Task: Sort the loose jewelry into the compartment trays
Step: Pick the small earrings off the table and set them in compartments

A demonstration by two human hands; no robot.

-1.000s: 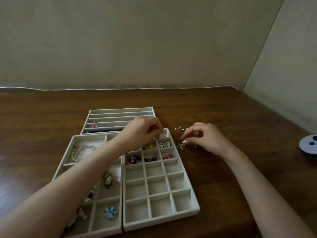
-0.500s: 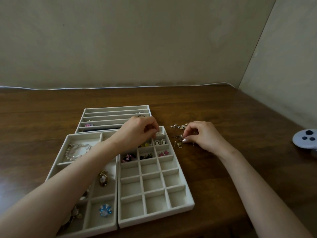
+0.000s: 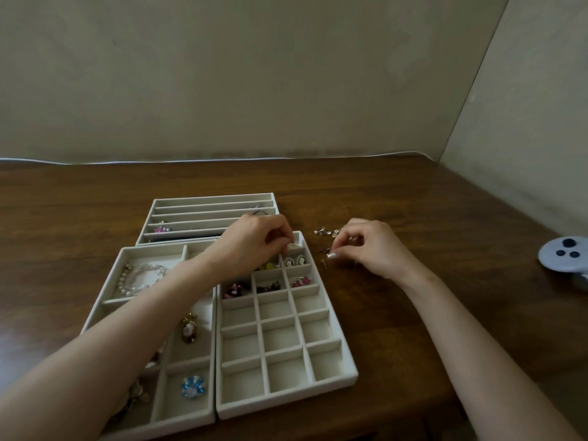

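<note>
Compared with the two earlier views: next to no change. As before, left hand (image 3: 254, 240) over the far right corner of the cream velvet tray of small square compartments (image 3: 348, 374), fingertips curled down into the top right cell. Right hand (image 3: 372, 246) likewise kept on the brown wooden desk (image 3: 413, 202), at the small heap of loose silver and gold jewelry (image 3: 327, 232) just right of that tray. Slight drift of the whole scene, probably head-camera motion. Read as: no transfer completed in this second, heap not yet sorted, lower rows of the small-cell tray bare. Left grip narrow, tips bunched; anything pinched there hidden behind the knuckles, so cannot tell. Right grip narrow too, thumb and forefinger drawn together at a tiny gold piece on the desk; held or merely touched, cannot tell. Already sorted: black-and-white cameo earrings (image 3: 294, 261), pink flower studs (image 3: 300, 281), pearl bracelet (image 3: 140, 278) in the cream tray of larger compartments (image 3: 152, 247). Left forearm across that tray, masking several cells; items at its near left corner cut off by the frame edge. Cream tray of long slots (image 3: 210, 198) behind partly blocked by the left hand. Heap pieces too small to identify.
</note>
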